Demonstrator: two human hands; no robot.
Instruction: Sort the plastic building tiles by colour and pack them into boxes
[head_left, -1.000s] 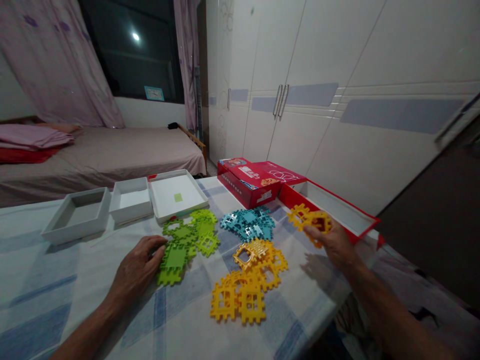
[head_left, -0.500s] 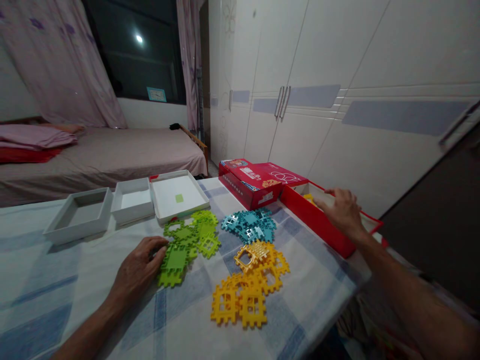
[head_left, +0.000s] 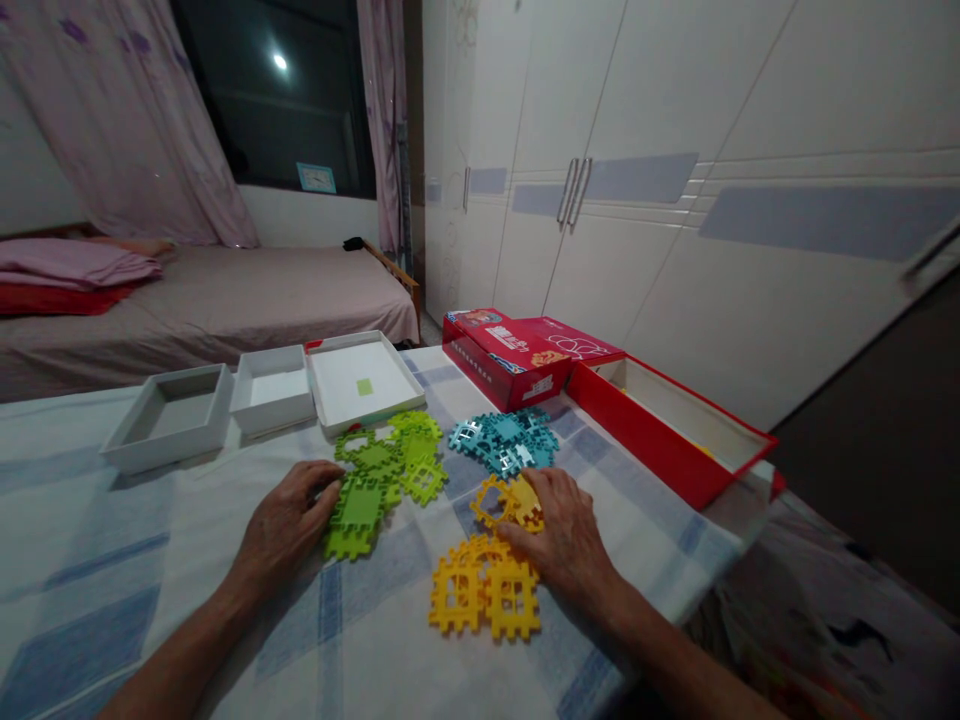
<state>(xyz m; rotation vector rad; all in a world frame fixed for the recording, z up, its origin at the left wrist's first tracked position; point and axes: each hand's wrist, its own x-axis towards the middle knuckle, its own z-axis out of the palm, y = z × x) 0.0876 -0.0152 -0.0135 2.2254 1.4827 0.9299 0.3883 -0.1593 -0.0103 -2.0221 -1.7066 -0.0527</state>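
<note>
My left hand (head_left: 289, 515) rests on the cloth, loosely curled. Its fingertips touch the left edge of a pile of green notched plastic building tiles (head_left: 360, 505), with a gap between thumb and fingers. Over the upper part of the yellow building tiles (head_left: 514, 590) lies my right hand (head_left: 566, 535), thumb and fingers spread apart and partly covering them. Whether a tile sits under its palm is hidden. Just beyond are blue-teal building tiles (head_left: 506, 440) in their own pile. The open red box (head_left: 645, 430) at the right shows bits of yellow inside.
A closed red box (head_left: 499, 355) stands at the table's back. Left of it are a shallow white lid (head_left: 367, 385) and two deeper trays, one white (head_left: 274, 390) and one greyish (head_left: 169, 425). A checked cloth (head_left: 375, 660) covers the table; its right edge drops off near the open box.
My right hand has left the open red box and come down onto the yellow tiles. My left hand stays beside the green tiles. The view has shifted slightly.
</note>
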